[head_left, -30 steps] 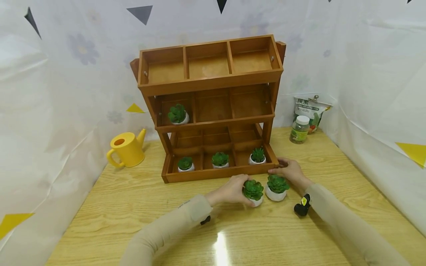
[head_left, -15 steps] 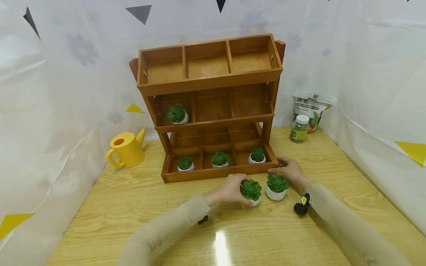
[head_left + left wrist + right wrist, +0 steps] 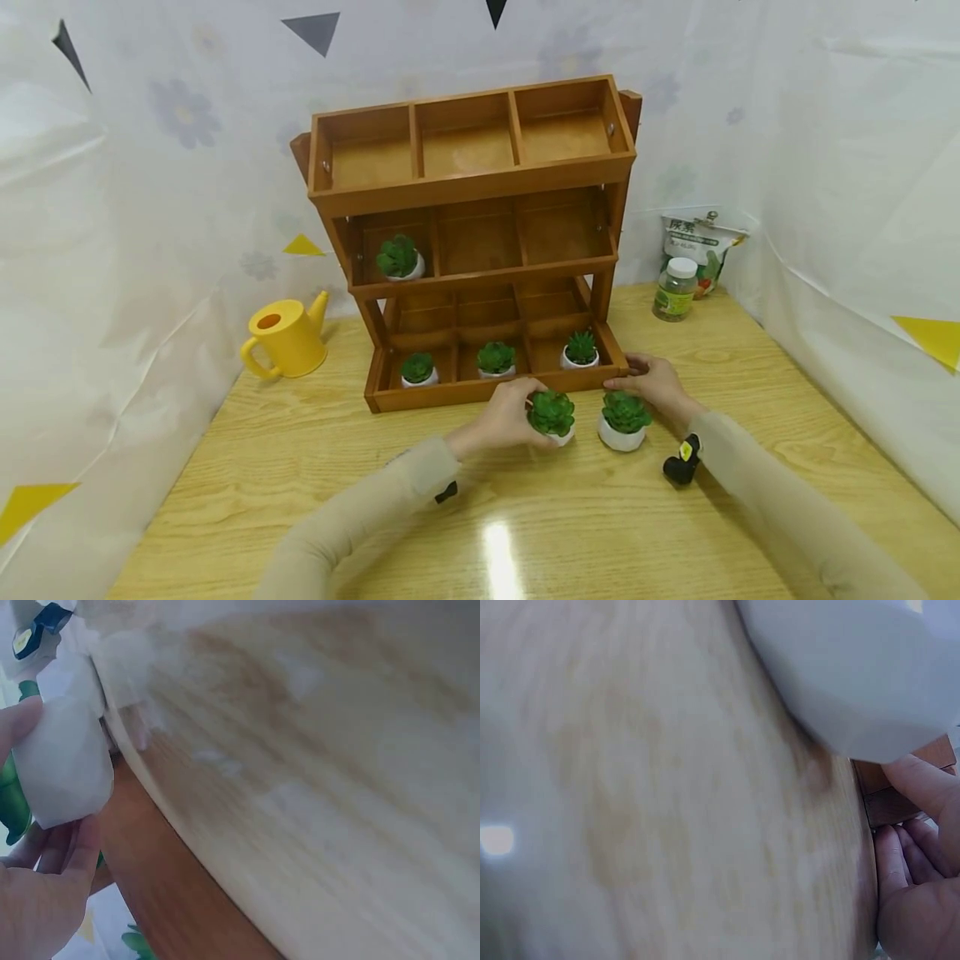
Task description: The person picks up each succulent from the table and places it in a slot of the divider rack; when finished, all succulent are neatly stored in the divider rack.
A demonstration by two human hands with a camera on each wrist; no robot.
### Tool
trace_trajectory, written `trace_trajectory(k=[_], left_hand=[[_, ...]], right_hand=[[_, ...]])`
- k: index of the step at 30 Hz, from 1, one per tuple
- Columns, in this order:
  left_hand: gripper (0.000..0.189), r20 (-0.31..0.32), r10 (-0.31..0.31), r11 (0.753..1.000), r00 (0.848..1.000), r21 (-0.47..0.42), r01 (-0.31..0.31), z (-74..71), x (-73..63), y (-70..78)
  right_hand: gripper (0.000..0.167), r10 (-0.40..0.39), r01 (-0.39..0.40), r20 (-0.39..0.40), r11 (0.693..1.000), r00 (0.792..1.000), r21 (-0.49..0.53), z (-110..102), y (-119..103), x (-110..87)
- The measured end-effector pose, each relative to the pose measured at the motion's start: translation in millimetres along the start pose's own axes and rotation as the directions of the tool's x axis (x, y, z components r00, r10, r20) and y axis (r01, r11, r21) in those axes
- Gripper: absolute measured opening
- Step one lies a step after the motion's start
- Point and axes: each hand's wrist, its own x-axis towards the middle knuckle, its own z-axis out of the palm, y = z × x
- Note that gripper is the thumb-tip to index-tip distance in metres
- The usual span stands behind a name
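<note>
In the head view my left hand [image 3: 510, 417] grips a small potted succulent [image 3: 552, 413], green rosette above a white faceted pot. Thumb and fingers span that white pot [image 3: 66, 761] in the left wrist view, where it looks raised off the table. My right hand [image 3: 654, 385] holds the lower right front corner of the brown three-tier wooden shelf [image 3: 480, 396], thumb on the front board and fingers round the side. Just in front of it stands a second potted succulent [image 3: 623, 421] on the table; its white pot [image 3: 862, 675] fills the top of the right wrist view.
Potted succulents [image 3: 418, 369] sit in each bottom compartment, and one more [image 3: 400, 257] in the middle tier's left compartment. A yellow watering can [image 3: 288, 337] stands left of the shelf. A lidded jar [image 3: 675, 290] and a printed bag [image 3: 699, 250] are at the back right.
My left hand has moved left and slightly towards the shelf with its succulent, widening the gap to the second one. My right hand has stayed at the shelf corner.
</note>
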Motion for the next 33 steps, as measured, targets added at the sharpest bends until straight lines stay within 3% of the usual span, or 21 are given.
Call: trace_trajectory(k=[7, 12, 19, 23, 28, 33], left_hand=[[0.066, -0.108, 0.025, 1.000, 0.994, 0.004, -0.025, -16.5, -1.9, -3.2], [0.065, -0.205, 0.037, 0.998, 0.978, -0.036, -0.045, -27.1, -1.9, -6.1], [0.065, -0.287, 0.033, 0.997, 0.957, -0.057, -0.052, -35.7, -3.5, -10.6], [0.065, -0.392, 0.099, 0.995, 0.914, 0.009, -0.104, -41.6, -1.6, -12.5], [0.065, -0.530, 0.150, 0.988, 0.834, 0.048, -0.147, -48.2, 2.9, -14.8], [0.065, -0.620, 0.166, 0.984, 0.767, 0.056, -0.168, -52.7, 5.8, -18.1]], right_hand=[[0.086, -0.003, 0.003, 0.005, 0.999, 1.000, 0.038, -0.1, 0.8, 1.1], [0.087, 0.001, -0.002, 0.001, 0.998, 1.000, 0.057, -0.4, 0.8, 1.9], [0.089, 0.037, -0.040, 0.026, 0.992, 0.999, 0.120, 1.4, -1.9, 0.9], [0.087, 0.022, -0.023, 0.019, 0.997, 1.000, 0.073, 1.6, -3.2, -0.5], [0.086, 0.001, 0.000, 0.009, 1.000, 1.000, -0.005, 0.0, -3.9, -2.1], [0.087, 0.007, -0.007, 0.010, 1.000, 1.000, -0.002, -0.1, -3.5, -1.8]])
